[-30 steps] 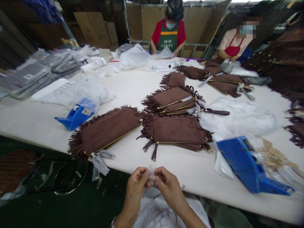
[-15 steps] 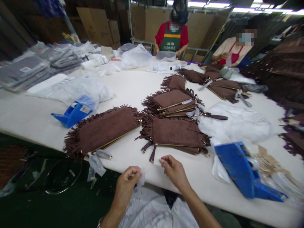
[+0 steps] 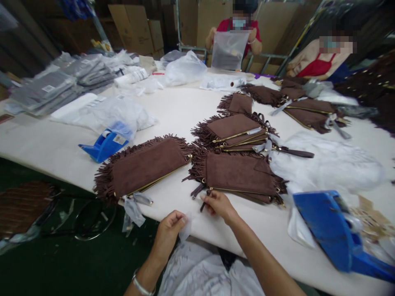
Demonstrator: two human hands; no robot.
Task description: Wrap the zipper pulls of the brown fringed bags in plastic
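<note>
My left hand [image 3: 170, 228] is closed, pinching a small translucent plastic sheet [image 3: 185, 228] at the table's front edge. The fingers of my right hand [image 3: 218, 204] are closed on a dark brown zipper pull [image 3: 202, 206] on the front edge of a fringed brown clutch bag [image 3: 237, 170]. This bag lies flat, its gold zipper toward me, on top of another one. To its left rests a second fringed bag [image 3: 151, 166], with plastic-wrapped pulls [image 3: 135, 210] hanging over the table edge.
Blue tape dispensers stand at the left [image 3: 105, 144] and right [image 3: 328, 228]. More brown bags [image 3: 234, 127] are stacked behind. Clear plastic bags [image 3: 105, 113] and wrapped grey items [image 3: 46, 92] cover the left side. Across the table are two people, one holding up a clear bag [image 3: 230, 50].
My right hand has moved forward and left and has taken hold of the zipper pull. My left hand keeps the plastic sheet. A person opposite has raised a clear bag. The view has shifted slightly.
</note>
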